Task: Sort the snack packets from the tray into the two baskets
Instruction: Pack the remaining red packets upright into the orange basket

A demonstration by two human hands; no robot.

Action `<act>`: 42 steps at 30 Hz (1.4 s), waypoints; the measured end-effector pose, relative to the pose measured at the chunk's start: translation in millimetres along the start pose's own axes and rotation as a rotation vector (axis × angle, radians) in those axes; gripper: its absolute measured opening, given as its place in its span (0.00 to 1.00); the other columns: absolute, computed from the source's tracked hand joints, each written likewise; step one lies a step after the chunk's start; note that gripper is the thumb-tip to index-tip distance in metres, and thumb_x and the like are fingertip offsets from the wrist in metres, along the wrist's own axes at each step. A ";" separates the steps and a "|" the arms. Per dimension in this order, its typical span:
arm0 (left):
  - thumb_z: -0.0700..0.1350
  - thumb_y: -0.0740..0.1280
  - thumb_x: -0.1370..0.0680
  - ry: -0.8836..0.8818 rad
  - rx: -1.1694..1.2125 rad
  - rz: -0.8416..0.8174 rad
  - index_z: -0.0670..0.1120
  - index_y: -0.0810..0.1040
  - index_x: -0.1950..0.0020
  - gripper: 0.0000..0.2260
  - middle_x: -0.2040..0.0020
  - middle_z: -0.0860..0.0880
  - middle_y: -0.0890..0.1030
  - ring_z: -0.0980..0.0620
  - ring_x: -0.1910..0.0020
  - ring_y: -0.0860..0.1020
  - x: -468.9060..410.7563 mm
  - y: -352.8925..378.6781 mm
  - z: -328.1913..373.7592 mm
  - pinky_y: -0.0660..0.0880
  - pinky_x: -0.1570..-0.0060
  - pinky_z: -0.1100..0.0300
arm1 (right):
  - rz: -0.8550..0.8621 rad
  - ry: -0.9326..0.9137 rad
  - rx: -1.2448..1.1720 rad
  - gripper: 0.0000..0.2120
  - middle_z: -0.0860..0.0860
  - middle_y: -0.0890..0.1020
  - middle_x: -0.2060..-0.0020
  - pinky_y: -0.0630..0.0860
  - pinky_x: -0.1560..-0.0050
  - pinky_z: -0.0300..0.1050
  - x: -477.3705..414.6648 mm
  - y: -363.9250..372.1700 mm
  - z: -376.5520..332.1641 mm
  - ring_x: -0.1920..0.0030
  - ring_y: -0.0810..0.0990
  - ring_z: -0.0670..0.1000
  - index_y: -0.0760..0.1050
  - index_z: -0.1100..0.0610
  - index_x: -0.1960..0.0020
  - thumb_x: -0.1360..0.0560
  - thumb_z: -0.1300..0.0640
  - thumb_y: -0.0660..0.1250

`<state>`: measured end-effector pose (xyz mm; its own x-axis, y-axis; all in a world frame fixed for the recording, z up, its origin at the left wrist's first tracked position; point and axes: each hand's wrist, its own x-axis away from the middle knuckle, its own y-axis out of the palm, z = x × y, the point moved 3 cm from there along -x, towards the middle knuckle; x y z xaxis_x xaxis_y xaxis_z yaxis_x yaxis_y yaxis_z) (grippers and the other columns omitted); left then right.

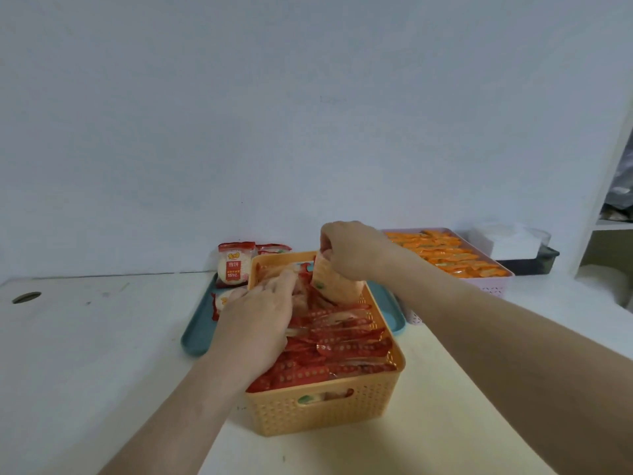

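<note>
An orange basket [322, 411] stands in front of me, packed with upright red snack packets [346, 341]. My right hand [352, 250] is shut on the top of a packet [337, 286] and holds it upright at the basket's far end. My left hand [260, 317] lies on the red packets at the basket's left side, fingers pressed among them. A teal tray [197, 329] lies behind the basket, with red-and-white packets [235, 265] standing on it. A pink basket [498, 284] at the back right holds orange packets [448, 253].
The white table [85, 354] has a round cable hole [26, 297] at the far left. A black tray with a white container [510, 240] sits behind the pink basket. A white shelf unit [606, 231] stands at the right edge. A wall rises behind the table.
</note>
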<state>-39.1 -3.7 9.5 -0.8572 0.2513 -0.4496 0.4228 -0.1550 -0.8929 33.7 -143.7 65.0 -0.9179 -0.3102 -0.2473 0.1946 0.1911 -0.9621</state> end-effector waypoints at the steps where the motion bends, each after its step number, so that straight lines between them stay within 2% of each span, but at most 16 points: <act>1: 0.41 0.64 0.23 -0.005 0.003 0.005 0.52 0.61 0.38 0.18 0.44 0.52 0.79 0.50 0.47 0.78 -1.7 -0.8 0.7 0.71 0.51 0.58 | 0.053 -0.030 -0.010 0.06 0.52 0.79 0.49 0.72 0.56 0.47 0.9 -6.6 0.6 0.49 0.77 0.55 0.73 0.54 0.48 0.23 0.60 0.59; 3: 0.43 0.65 0.23 -0.009 0.011 -0.008 0.52 0.62 0.39 0.17 0.45 0.53 0.79 0.51 0.48 0.79 -2.2 -0.1 0.4 0.72 0.48 0.58 | 0.034 -0.092 -0.034 0.06 0.49 0.78 0.51 0.71 0.56 0.45 7.3 -12.9 -1.0 0.49 0.76 0.53 0.73 0.51 0.49 0.23 0.59 0.61; 7: 0.43 0.65 0.23 0.002 0.001 -0.048 0.53 0.65 0.35 0.18 0.41 0.54 0.79 0.52 0.42 0.77 -3.7 4.2 -1.5 0.70 0.41 0.56 | -0.154 -0.152 0.036 0.10 0.49 0.80 0.50 0.73 0.52 0.45 17.5 2.0 -8.5 0.52 0.74 0.51 0.76 0.52 0.45 0.25 0.54 0.68; 10: 0.44 0.62 0.21 0.020 -0.002 -0.119 0.57 0.70 0.36 0.16 0.37 0.57 0.77 0.54 0.36 0.73 -6.5 8.6 -3.1 0.64 0.34 0.52 | -0.278 -0.196 0.021 0.12 0.50 0.81 0.46 0.70 0.51 0.42 22.1 16.3 -9.6 0.49 0.76 0.51 0.78 0.54 0.43 0.24 0.52 0.67; 12: 0.45 0.58 0.20 0.018 0.009 -0.147 0.58 0.72 0.36 0.14 0.38 0.58 0.78 0.54 0.36 0.73 -7.2 9.3 -5.1 0.63 0.34 0.52 | -0.322 -0.194 -0.018 0.13 0.51 0.79 0.42 0.72 0.46 0.44 28.8 22.8 -9.9 0.43 0.76 0.53 0.77 0.55 0.39 0.21 0.53 0.62; 16: 0.49 0.51 0.19 -0.002 0.001 -0.224 0.57 0.75 0.39 0.15 0.46 0.55 0.81 0.54 0.44 0.76 -7.3 10.0 -5.1 0.59 0.37 0.52 | -0.215 -0.141 0.047 0.15 0.51 0.78 0.41 0.65 0.39 0.53 45.4 41.3 -9.0 0.40 0.74 0.55 0.73 0.53 0.40 0.18 0.50 0.51; 19: 0.51 0.48 0.18 -0.015 0.018 -0.309 0.55 0.75 0.43 0.16 0.48 0.55 0.81 0.55 0.49 0.75 -10.1 10.7 -4.9 0.57 0.37 0.52 | -0.082 -0.178 0.161 0.17 0.50 0.81 0.46 0.62 0.40 0.55 51.4 51.6 -11.2 0.45 0.77 0.55 0.74 0.53 0.45 0.18 0.50 0.48; 21: 0.51 0.48 0.18 -0.015 0.025 -0.372 0.54 0.75 0.50 0.16 0.52 0.56 0.80 0.55 0.51 0.74 -13.1 9.4 -7.3 0.57 0.39 0.53 | -0.066 -0.178 0.114 0.17 0.50 0.82 0.47 0.62 0.41 0.54 51.3 52.3 -10.7 0.46 0.78 0.54 0.74 0.53 0.45 0.19 0.49 0.48; 23: 0.50 0.50 0.19 -0.017 0.051 -0.400 0.51 0.77 0.54 0.16 0.56 0.55 0.80 0.55 0.54 0.75 -18.6 6.7 -11.3 0.60 0.43 0.53 | -0.029 -0.145 -0.067 0.15 0.50 0.81 0.47 0.66 0.42 0.52 50.1 47.2 -8.8 0.46 0.77 0.54 0.75 0.53 0.44 0.20 0.51 0.51; 25: 0.48 0.53 0.20 -0.026 0.106 -0.383 0.51 0.80 0.53 0.15 0.58 0.54 0.81 0.55 0.56 0.76 -24.2 3.4 -15.0 0.65 0.43 0.51 | 0.092 -0.077 -0.265 0.12 0.50 0.82 0.50 0.73 0.46 0.51 46.7 32.9 -3.7 0.48 0.78 0.53 0.77 0.53 0.47 0.21 0.54 0.55; 27: 0.47 0.55 0.20 -0.038 0.143 -0.367 0.55 0.82 0.48 0.15 0.54 0.57 0.83 0.56 0.55 0.77 -28.0 0.1 -16.0 0.69 0.40 0.49 | 0.186 -0.015 -0.257 0.11 0.50 0.82 0.49 0.75 0.46 0.53 35.6 19.0 7.1 0.46 0.77 0.53 0.77 0.53 0.45 0.23 0.56 0.58; 30: 0.47 0.58 0.20 -0.047 0.179 -0.348 0.61 0.82 0.45 0.15 0.49 0.61 0.82 0.59 0.53 0.77 -32.1 -0.2 -15.8 0.75 0.44 0.53 | 0.103 0.032 -0.046 0.17 0.52 0.81 0.46 0.73 0.44 0.53 14.1 12.4 16.7 0.41 0.71 0.55 0.73 0.51 0.38 0.25 0.56 0.59; 33: 0.49 0.61 0.20 -0.041 0.152 -0.275 0.63 0.80 0.43 0.12 0.43 0.61 0.81 0.58 0.46 0.78 -40.9 1.0 -19.9 0.77 0.46 0.54 | -0.012 0.043 0.160 0.15 0.54 0.79 0.47 0.67 0.50 0.52 -2.3 23.0 9.0 0.40 0.68 0.57 0.71 0.54 0.40 0.25 0.53 0.60; 36: 0.52 0.66 0.23 -0.017 0.103 -0.265 0.62 0.76 0.37 0.15 0.44 0.58 0.82 0.55 0.46 0.79 -51.4 4.2 -19.7 0.76 0.51 0.56 | -0.023 0.070 0.277 0.16 0.56 0.79 0.43 0.65 0.47 0.54 -10.6 36.1 5.1 0.38 0.67 0.59 0.68 0.56 0.38 0.24 0.53 0.60; 39: 0.53 0.69 0.26 0.016 0.060 -0.266 0.63 0.74 0.35 0.20 0.43 0.56 0.80 0.52 0.43 0.77 -58.7 7.9 -15.8 0.76 0.50 0.54 | 0.033 0.081 0.212 0.15 0.58 0.79 0.44 0.67 0.49 0.54 -14.4 40.6 9.4 0.41 0.72 0.61 0.65 0.57 0.39 0.24 0.55 0.60; 42: 0.52 0.69 0.27 0.031 0.098 -0.213 0.62 0.78 0.43 0.13 0.48 0.55 0.79 0.50 0.45 0.76 -62.3 10.9 -15.9 0.77 0.53 0.52 | 0.040 0.070 0.008 0.16 0.57 0.80 0.47 0.71 0.54 0.50 -11.4 36.3 11.2 0.44 0.76 0.61 0.68 0.56 0.40 0.25 0.52 0.62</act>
<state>23.6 -5.8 27.3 -0.9139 0.3172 -0.2534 0.2015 -0.1874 -0.9614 55.1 -143.7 31.5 -0.9312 -0.2370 -0.2768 0.2338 0.1941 -0.9527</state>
